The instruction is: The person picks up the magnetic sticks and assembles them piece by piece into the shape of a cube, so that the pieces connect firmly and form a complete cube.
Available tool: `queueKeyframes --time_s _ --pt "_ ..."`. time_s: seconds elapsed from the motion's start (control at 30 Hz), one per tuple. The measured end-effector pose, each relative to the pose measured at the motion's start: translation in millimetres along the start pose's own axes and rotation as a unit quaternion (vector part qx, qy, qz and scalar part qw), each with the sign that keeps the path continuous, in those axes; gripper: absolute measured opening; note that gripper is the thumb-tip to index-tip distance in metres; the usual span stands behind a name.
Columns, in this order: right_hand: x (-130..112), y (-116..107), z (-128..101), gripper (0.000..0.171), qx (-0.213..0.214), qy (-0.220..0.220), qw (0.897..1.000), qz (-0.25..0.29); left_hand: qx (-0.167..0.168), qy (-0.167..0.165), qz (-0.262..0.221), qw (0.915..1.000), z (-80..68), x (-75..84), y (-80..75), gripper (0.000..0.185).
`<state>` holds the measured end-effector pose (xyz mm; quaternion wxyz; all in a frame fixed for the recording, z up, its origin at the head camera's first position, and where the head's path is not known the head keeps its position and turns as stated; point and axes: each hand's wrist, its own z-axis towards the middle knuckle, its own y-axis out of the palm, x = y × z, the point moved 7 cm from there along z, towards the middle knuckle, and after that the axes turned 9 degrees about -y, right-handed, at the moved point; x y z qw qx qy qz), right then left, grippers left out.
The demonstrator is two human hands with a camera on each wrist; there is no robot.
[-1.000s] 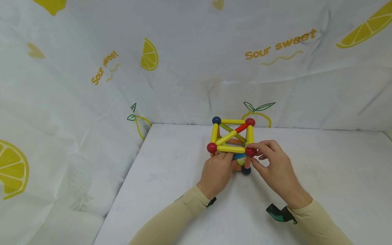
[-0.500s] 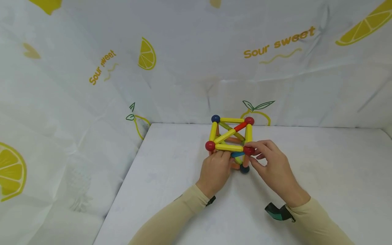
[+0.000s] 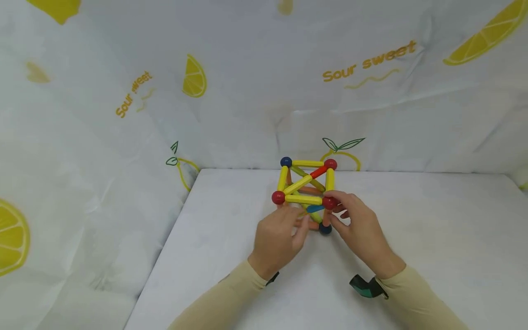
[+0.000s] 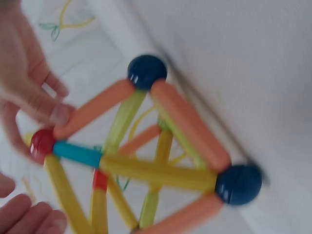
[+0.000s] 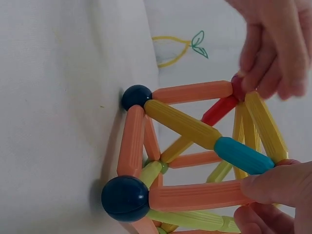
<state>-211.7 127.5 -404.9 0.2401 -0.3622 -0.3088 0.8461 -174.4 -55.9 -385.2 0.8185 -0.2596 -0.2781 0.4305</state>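
Note:
A cube-shaped frame of magnetic rods and balls stands on the table, with yellow rods (image 3: pixel 304 199) along its top and orange rods (image 5: pixel 131 141) as uprights and base. Across its front face slants a yellow rod (image 5: pixel 183 124) joined end to end with a blue rod (image 4: pixel 78 153), reaching up to the front right red ball (image 4: pixel 43 142). My right hand (image 3: pixel 359 229) pinches that red ball between thumb and fingers. My left hand (image 3: pixel 276 240) hangs by the front left side, fingers loose and holding nothing, overlapping the front left red ball (image 5: pixel 237 87) in the right wrist view.
The white table (image 3: pixel 433 238) has a back edge just behind the frame. A white cloth (image 3: pixel 247 105) printed with lemons hangs behind and to the left. Dark blue balls (image 5: pixel 125 198) form the frame's front base corners.
My left hand has let go of the slanting rods and drawn back to the left, its fingers loosening. My right hand stays at the red ball. The head view has shifted slightly.

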Motion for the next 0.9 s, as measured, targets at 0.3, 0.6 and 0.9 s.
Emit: queueKeyframes --time_s 0.3,0.6,0.9 --pt "7 2 -1 0.065 0.000 0.004 1.000 -0.004 -0.062 -0.131 -0.105 0.9838 14.6 -58.3 -8.3 0.041" --pt "14 3 -1 0.064 0.008 -0.009 1.000 -0.018 -0.106 -0.145 -0.168 0.9693 17.2 -64.2 -2.5 0.029" --pt "20 1 -6 0.065 0.015 -0.009 1.000 -0.022 -0.163 -0.140 -0.198 0.9563 9.0 -63.3 7.3 0.042"
